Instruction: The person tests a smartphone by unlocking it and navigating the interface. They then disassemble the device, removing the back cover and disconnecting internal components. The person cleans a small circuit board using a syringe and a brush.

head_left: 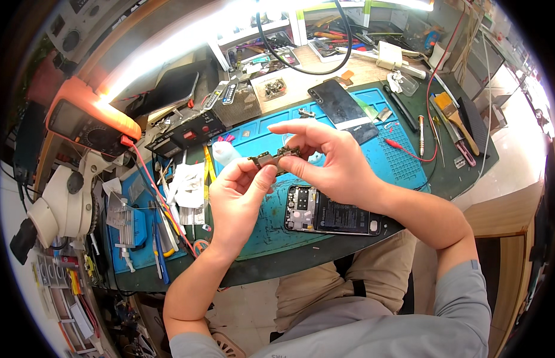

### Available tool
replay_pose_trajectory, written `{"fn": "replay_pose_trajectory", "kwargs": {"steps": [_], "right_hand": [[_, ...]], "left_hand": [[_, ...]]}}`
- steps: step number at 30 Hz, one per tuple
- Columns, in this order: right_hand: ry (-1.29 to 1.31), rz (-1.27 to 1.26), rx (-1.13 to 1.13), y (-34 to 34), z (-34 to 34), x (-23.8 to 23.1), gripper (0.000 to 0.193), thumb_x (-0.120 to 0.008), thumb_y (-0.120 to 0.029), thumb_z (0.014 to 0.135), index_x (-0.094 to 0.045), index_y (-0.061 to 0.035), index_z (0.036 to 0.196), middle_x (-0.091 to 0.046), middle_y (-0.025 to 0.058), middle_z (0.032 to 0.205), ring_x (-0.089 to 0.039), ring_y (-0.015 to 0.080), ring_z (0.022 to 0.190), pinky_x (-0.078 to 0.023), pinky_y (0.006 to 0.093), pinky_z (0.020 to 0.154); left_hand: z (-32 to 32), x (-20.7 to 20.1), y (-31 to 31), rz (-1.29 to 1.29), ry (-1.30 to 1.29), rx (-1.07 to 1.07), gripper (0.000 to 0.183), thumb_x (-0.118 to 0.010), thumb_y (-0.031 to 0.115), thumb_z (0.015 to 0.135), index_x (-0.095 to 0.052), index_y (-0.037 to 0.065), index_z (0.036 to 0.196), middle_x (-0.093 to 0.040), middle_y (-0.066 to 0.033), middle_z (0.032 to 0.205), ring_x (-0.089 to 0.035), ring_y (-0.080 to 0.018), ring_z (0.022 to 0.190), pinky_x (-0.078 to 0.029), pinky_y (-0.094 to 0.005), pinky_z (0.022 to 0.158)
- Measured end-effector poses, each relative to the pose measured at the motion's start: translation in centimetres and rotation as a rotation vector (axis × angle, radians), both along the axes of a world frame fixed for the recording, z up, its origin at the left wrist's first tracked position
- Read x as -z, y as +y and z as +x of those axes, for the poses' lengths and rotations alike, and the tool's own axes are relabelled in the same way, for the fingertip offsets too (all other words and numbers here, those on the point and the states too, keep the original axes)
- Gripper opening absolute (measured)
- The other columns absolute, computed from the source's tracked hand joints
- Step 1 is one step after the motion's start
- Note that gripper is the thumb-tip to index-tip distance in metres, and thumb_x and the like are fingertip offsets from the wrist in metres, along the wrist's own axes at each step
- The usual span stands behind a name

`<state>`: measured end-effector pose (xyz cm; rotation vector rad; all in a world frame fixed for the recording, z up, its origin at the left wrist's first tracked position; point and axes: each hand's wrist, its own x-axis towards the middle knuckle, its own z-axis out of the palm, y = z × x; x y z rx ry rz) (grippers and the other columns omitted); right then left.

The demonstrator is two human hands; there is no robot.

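Note:
Between my two hands, above the blue work mat (268, 212), I hold a small phone circuit board (266, 160). My left hand (238, 191) pinches its left end between thumb and fingers. My right hand (334, 158) grips the other end with thumb and forefinger, covering part of it. Below my right hand lies an opened phone (301, 215) with its inside bared, its black battery (343, 218) on the right, partly under my right forearm. Behind my right hand a dark phone back panel (337, 101) rests on the mat.
An orange multimeter (89, 119) and a black power unit (191, 134) stand at the left, near a white microscope arm (65, 197). Screwdrivers (161, 250) lie at the mat's left. At the right are a brush (450, 110), tweezers (438, 140) and a red test lead (402, 148).

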<state>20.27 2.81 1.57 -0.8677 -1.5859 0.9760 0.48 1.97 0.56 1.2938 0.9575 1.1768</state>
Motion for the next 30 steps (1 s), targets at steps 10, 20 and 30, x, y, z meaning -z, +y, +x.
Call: {"fn": "replay_pose_trajectory", "kwargs": {"steps": [10,20,30], "right_hand": [[-0.221,0.098,0.041,0.5,0.9,-0.2,0.018,-0.076,-0.015,0.089,-0.072,0.0007,0.097,-0.073,0.0117,0.084,-0.070,0.0191,0.074,-0.053,0.0338,0.068],[-0.215,0.065,0.019,0.5,0.5,-0.2,0.018,-0.075,-0.015,0.088,-0.073,0.0004,0.097,-0.073,0.0085,0.084,-0.069,0.0152,0.076,-0.052,0.0301,0.068],[-0.346,0.266,0.080,0.9,1.0,0.4,0.020,-0.076,-0.015,0.086,-0.072,-0.0012,0.099,-0.074,0.0095,0.091,-0.071,0.0189,0.084,-0.054,0.0333,0.072]], "left_hand": [[0.3,-0.2,-0.2,0.143,0.021,-0.048,0.012,-0.073,0.004,0.094,-0.069,-0.002,0.104,-0.069,-0.0028,0.097,-0.063,-0.0064,0.084,-0.051,-0.0208,0.076],[-0.5,0.3,0.5,0.345,0.154,-0.082,0.013,-0.073,0.006,0.094,-0.070,-0.002,0.103,-0.067,-0.0030,0.095,-0.063,-0.0089,0.088,-0.051,-0.0229,0.079],[-0.4,0.6,0.8,0.335,0.228,-0.069,0.015,-0.076,0.004,0.090,-0.070,-0.002,0.102,-0.067,-0.0042,0.096,-0.063,-0.0098,0.085,-0.051,-0.0237,0.077]]}}
